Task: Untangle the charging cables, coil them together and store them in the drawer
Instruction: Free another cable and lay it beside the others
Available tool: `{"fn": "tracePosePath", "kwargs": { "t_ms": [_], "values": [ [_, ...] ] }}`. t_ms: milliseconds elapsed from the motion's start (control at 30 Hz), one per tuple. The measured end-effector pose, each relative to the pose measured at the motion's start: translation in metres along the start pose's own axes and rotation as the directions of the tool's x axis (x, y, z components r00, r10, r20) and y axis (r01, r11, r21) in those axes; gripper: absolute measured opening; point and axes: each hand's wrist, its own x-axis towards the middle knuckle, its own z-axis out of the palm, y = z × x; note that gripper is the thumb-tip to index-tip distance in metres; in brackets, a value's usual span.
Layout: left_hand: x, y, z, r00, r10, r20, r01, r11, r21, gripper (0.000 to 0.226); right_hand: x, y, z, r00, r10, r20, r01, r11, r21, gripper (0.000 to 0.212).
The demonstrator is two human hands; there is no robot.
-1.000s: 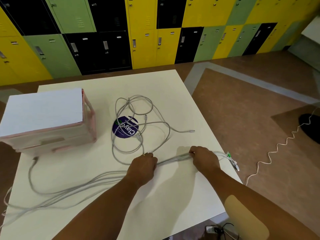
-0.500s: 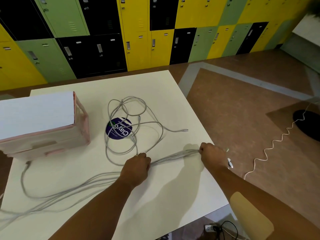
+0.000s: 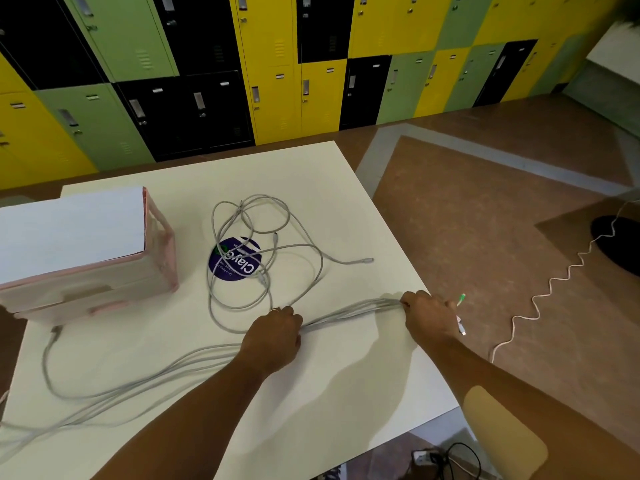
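Several grey charging cables (image 3: pixel 349 312) run as a straight bundle between my two hands on the white table (image 3: pixel 311 174). My left hand (image 3: pixel 273 336) is closed over the bundle near the table's middle. My right hand (image 3: pixel 431 318) grips the same bundle at the right edge, with plug ends (image 3: pixel 461 315) sticking out past it. More grey cable lies in a loose tangle (image 3: pixel 256 251) behind my left hand. The bundle's tail (image 3: pixel 114 393) trails to the left front corner. A pink drawer box (image 3: pixel 86 271) stands at the left, its drawers closed.
A round purple sticker (image 3: pixel 235 259) lies under the tangle. Coloured lockers (image 3: pixel 277 64) line the far wall. A white wavy cord (image 3: pixel 540 299) runs over the brown floor at the right. A plug and black wire (image 3: pixel 440 460) lie under the table's near edge.
My right hand has slid right along the bundle to the table's edge, stretching the cables straighter. My left hand has stayed closed on the bundle at about the same place.
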Motion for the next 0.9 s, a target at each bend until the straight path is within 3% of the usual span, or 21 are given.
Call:
{"fn": "tracePosePath", "kwargs": {
  "t_ms": [200,367,433,733,900],
  "values": [
    [0.019,0.019,-0.015,0.999,0.012,0.034,-0.014,0.999,0.048,0.040,-0.001,0.000,0.003,1.000,0.006,0.005,-0.006,0.996,0.086,0.024],
    [0.043,0.047,-0.015,0.981,0.194,0.003,-0.193,0.975,-0.114,0.044,-0.002,0.000,0.006,0.999,0.028,-0.026,-0.024,0.988,0.150,0.018],
    [0.047,0.054,-0.014,0.972,0.234,0.022,-0.231,0.969,-0.081,0.044,-0.001,0.001,0.006,0.999,0.026,-0.018,-0.024,0.990,0.142,0.019],
    [0.049,0.063,-0.005,0.984,0.177,-0.004,-0.177,0.984,0.005,0.037,0.008,0.018,-0.003,0.993,0.067,0.094,-0.085,0.976,0.201,0.006],
    [0.052,0.065,-0.003,0.990,0.143,0.001,-0.143,0.989,-0.025,0.038,0.010,0.033,-0.006,0.993,0.072,0.090,-0.084,0.986,0.143,0.022]
  ]
}}
